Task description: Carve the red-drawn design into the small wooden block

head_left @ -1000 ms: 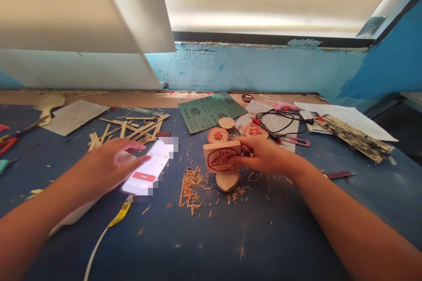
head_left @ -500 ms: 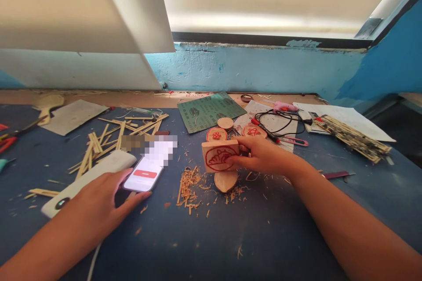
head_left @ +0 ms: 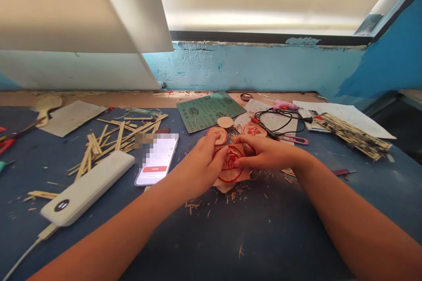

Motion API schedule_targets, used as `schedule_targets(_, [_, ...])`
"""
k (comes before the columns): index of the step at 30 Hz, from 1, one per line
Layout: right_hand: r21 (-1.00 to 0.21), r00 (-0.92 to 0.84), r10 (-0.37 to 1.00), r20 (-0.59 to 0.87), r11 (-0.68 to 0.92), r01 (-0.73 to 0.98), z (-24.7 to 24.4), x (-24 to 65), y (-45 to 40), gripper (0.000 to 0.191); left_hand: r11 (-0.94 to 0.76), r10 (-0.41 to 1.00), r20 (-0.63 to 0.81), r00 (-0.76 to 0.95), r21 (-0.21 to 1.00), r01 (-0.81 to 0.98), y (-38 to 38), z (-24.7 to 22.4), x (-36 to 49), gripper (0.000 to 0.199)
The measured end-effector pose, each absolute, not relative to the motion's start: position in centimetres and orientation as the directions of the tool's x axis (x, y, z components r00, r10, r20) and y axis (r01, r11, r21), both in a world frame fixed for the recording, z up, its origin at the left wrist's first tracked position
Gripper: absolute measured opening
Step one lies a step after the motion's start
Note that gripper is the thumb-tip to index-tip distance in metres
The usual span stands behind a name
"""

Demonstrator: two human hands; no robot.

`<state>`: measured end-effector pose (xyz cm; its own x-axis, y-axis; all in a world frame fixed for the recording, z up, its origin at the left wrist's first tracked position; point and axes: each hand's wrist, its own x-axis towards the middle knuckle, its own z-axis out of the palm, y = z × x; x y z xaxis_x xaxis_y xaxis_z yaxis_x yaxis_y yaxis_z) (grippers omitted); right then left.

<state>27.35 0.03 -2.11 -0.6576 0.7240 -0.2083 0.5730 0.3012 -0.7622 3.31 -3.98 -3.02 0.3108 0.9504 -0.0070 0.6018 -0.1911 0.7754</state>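
A square wooden block (head_left: 232,175) with a red circular design faces me, tilted up over the table. My left hand (head_left: 202,162) grips its left side, thumb on the front face. On the right edge my right hand (head_left: 268,153) is closed around it, thumb and fingers pinching. Beneath the block shows the tip of a pale wooden piece (head_left: 226,189), mostly covered. Just behind lie a round disc with red marks (head_left: 217,134), partly hidden by my left fingers, a disc with a red star (head_left: 253,130) and a plain wooden disc (head_left: 225,122).
A phone (head_left: 157,158) with a lit screen and a white power bank (head_left: 87,189) with a cable lie left, near scattered wooden sticks (head_left: 120,136). Behind are green sandpaper (head_left: 211,112), a pink glue gun (head_left: 285,105) and a black cord (head_left: 280,118). Bundled sticks (head_left: 356,136) rest right.
My left hand has left the phone and moved right onto the wooden block. The block now tilts back more, its face turned up. My right hand still holds it.
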Motion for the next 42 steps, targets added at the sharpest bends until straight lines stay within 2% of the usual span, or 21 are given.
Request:
schedule_targets(1, [-0.751,-0.650,0.730,-0.208,0.306,0.585,-2.2,27.3,0.0,0.031,-0.185,0.947,-0.012,0.321,0.798,0.574,-3.0,-3.2,4.0,0.043])
schedule_targets(4, [-0.723,-0.630,0.753,-0.191,0.326,0.609,-2.5,26.9,0.0,0.031,-0.166,0.941,-0.020,0.338,0.842,0.513,-1.0,-4.1,4.4,0.033])
schedule_targets(7, [-0.715,-0.609,0.778,-0.153,0.338,0.612,-2.6,26.4,-0.1,0.036,-0.136,0.928,-0.029,0.370,0.902,0.410,-0.6,-4.8,3.3,0.036])
schedule_targets(9, [-0.717,-0.599,0.789,-0.137,0.339,0.610,-2.5,26.3,-0.2,0.039,-0.034,0.922,-0.079,0.380,0.959,0.282,-0.7,-4.8,2.4,0.039])
schedule_targets(12, [-0.709,-0.589,0.799,-0.126,0.343,0.616,-2.2,26.4,-0.2,0.044,0.044,0.897,-0.150,0.416,0.966,0.253,-0.6,-4.4,1.4,0.036])
schedule_targets(14, [-0.711,-0.554,0.832,-0.045,0.362,0.602,-1.9,26.5,-0.2,0.041,0.051,0.884,-0.177,0.434,0.957,0.285,-0.5,-4.2,1.2,0.034])
schedule_targets(16, [-0.784,-0.467,0.879,0.101,0.359,0.507,-1.3,26.4,-0.3,0.036,0.070,0.890,-0.204,0.408,0.945,0.319,-0.7,-4.2,1.5,0.034])
schedule_targets(18, [-0.885,-0.333,0.911,0.243,0.349,0.310,-0.8,26.0,-0.8,0.046,0.089,0.909,-0.211,0.361,0.941,0.326,-1.0,-4.2,2.0,0.036])
schedule_targets(20, [-0.928,-0.239,0.922,0.304,0.344,0.145,-0.7,25.2,-1.6,0.056,0.064,0.925,-0.170,0.340,0.951,0.302,-1.4,-4.4,2.7,0.036])
schedule_targets(21, [-0.933,-0.225,0.924,0.310,0.341,0.115,-0.8,24.8,-2.1,0.058,0.048,0.928,-0.148,0.343,0.957,0.285,-1.7,-4.4,3.0,0.036])
schedule_targets(24, [-0.898,-0.274,0.901,0.337,0.394,0.194,-1.9,23.4,-3.4,0.051,0.004,0.914,-0.095,0.393,0.974,0.227,-2.0,-4.6,3.4,0.033])
schedule_targets(27, [-0.779,-0.347,0.820,0.454,0.555,0.292,-3.2,22.5,-3.7,0.030,-0.048,0.893,-0.057,0.447,0.974,0.220,-2.0,-4.7,3.4,0.027])
schedule_targets(29, [-0.773,-0.385,0.814,0.435,0.557,0.304,-3.7,22.3,-3.6,0.023,-0.053,0.881,-0.048,0.470,0.978,0.201,-1.8,-4.7,3.3,0.021])
schedule_targets(32, [-0.830,-0.397,0.851,0.344,0.474,0.296,-4.2,22.3,-3.1,0.035,-0.015,0.867,-0.061,0.495,0.989,0.148,-1.7,-4.5,3.2,0.016])
schedule_targets(38, [-0.841,-0.350,0.823,0.447,0.520,0.150,-5.5,21.8,-2.6,0.050,-0.012,0.865,-0.075,0.495,0.985,0.170,-1.4,-4.6,3.0,0.017])
schedule_targets(42, [-0.821,-0.368,0.791,0.488,0.560,0.114,-5.7,21.4,-2.7,0.052,0.025,0.853,-0.092,0.514,0.990,0.136,-1.2,-5.2,3.0,0.019])
